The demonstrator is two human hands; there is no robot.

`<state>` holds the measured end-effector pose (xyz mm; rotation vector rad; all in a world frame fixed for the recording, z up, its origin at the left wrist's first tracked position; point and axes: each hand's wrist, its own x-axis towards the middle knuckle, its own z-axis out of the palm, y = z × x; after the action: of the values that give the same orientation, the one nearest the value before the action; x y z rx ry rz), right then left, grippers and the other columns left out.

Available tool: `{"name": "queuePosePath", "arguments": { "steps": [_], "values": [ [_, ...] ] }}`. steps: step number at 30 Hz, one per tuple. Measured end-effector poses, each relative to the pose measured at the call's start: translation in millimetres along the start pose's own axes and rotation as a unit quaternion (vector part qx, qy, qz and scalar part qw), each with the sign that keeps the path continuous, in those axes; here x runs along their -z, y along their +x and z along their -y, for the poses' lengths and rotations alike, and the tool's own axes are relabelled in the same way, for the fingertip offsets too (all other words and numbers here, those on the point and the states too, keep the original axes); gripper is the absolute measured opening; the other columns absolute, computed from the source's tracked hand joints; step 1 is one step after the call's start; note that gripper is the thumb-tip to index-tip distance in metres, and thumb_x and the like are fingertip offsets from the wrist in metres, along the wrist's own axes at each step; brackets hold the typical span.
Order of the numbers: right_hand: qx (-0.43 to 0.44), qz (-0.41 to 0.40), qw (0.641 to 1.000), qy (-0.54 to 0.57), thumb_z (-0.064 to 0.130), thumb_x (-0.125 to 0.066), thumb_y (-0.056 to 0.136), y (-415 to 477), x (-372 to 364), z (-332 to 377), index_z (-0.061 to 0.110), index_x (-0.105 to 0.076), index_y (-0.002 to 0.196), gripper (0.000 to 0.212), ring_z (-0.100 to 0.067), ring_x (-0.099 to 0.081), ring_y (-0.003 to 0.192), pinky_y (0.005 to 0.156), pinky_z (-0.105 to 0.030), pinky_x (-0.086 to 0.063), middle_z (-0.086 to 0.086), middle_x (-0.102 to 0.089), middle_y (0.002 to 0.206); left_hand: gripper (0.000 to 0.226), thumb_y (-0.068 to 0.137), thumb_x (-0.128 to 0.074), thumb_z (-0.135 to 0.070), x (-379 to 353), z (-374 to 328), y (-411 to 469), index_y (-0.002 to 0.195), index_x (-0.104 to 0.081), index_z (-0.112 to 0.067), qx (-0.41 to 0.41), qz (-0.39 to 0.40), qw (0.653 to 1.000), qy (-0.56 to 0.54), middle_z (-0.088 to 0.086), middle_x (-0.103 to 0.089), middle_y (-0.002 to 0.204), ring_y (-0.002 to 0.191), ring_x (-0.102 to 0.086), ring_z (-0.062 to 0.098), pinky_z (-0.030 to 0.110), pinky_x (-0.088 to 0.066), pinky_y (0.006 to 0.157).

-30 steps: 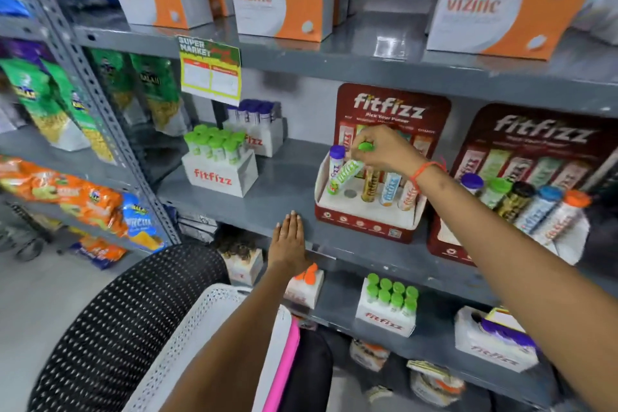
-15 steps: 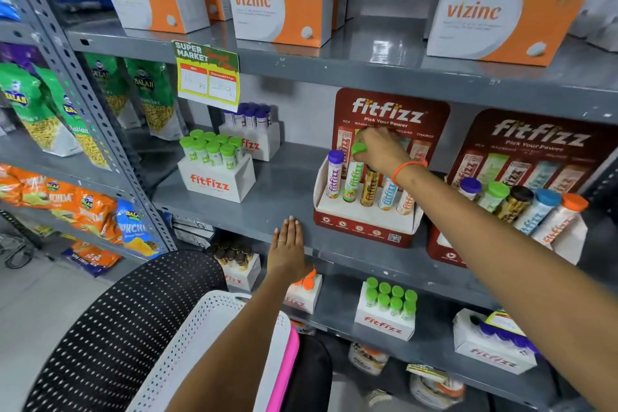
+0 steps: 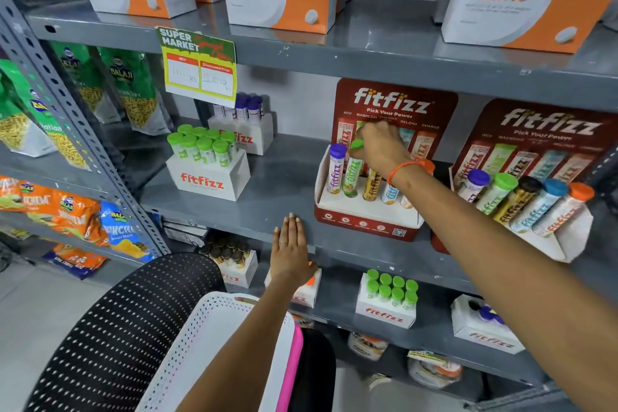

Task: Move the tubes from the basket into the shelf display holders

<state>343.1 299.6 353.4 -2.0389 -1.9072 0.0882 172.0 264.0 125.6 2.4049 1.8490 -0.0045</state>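
I am counting two red fitfizz display holders on the middle shelf [image 3: 284, 191]: the near holder [image 3: 366, 217] in front of me and a second holder [image 3: 555, 237] to its right, showing five tubes with purple, green, black, blue and orange caps. My right hand [image 3: 381, 149] is reaching into the near holder, its fingers [image 3: 359, 154] closing around the cap of the green-capped tube [image 3: 352, 174]. That tube is standing upright in the second slot, just beside the purple-capped tube [image 3: 335, 172]. My left hand [image 3: 291, 251] is lying flat, fingers spread out straight, on the shelf edge. The white basket [image 3: 200, 344] is sitting below my arms.
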Motion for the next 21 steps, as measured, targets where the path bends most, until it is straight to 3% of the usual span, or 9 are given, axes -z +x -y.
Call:
{"name": "queuePosePath", "arguments": {
  "steps": [12, 14, 17, 21],
  "values": [
    [-0.018, 0.043, 0.999, -0.016, 0.025, -0.071, 0.082, 8, 2, -5, -0.001, -0.065, 0.111, 0.039, -0.039, -0.062, 0.106, 0.097, -0.043, -0.052, -0.023, -0.067, 0.114, 0.105, 0.087, -0.052, -0.059, 7, -2, 4, 0.148, 0.015, -0.006, 0.008, 0.041, 0.999, 0.017, 0.013, 0.016, 0.158, 0.144, 0.015, 0.028, 0.043, 0.004, 0.118],
    [-0.003, 0.043, 0.998, -0.048, 0.032, -0.071, 0.081, 8, -4, -8, 0.001, -0.065, 0.113, 0.045, -0.037, -0.055, 0.115, 0.107, -0.044, -0.043, -0.021, -0.064, 0.119, 0.105, 0.087, -0.051, -0.060, 10, -2, 4, 0.148, 0.015, -0.006, 0.008, 0.051, 0.998, 0.028, 0.013, 0.017, 0.158, 0.144, 0.015, 0.028, 0.043, 0.004, 0.117],
    [0.013, 0.018, 0.995, -0.099, 0.042, -0.069, 0.080, 5, -15, -13, 0.007, -0.065, 0.116, 0.050, -0.035, -0.040, 0.130, 0.122, -0.045, -0.017, -0.020, -0.057, 0.128, 0.104, 0.087, -0.050, -0.060, 16, -4, 4, 0.148, 0.016, -0.006, 0.008, 0.065, 0.998, 0.026, 0.013, 0.018, 0.157, 0.144, 0.016, 0.028, 0.042, 0.004, 0.117],
    [0.023, 0.019, 0.992, -0.121, 0.045, -0.065, 0.081, 0, -19, -15, 0.006, -0.064, 0.114, 0.051, -0.035, -0.039, 0.129, 0.120, -0.050, -0.016, -0.019, -0.060, 0.126, 0.102, 0.087, -0.051, -0.058, 38, -6, 9, 0.148, 0.010, -0.002, 0.020, 0.130, 0.991, 0.001, 0.016, 0.011, 0.158, 0.146, 0.007, 0.031, 0.043, -0.003, 0.119]
  ]
}}
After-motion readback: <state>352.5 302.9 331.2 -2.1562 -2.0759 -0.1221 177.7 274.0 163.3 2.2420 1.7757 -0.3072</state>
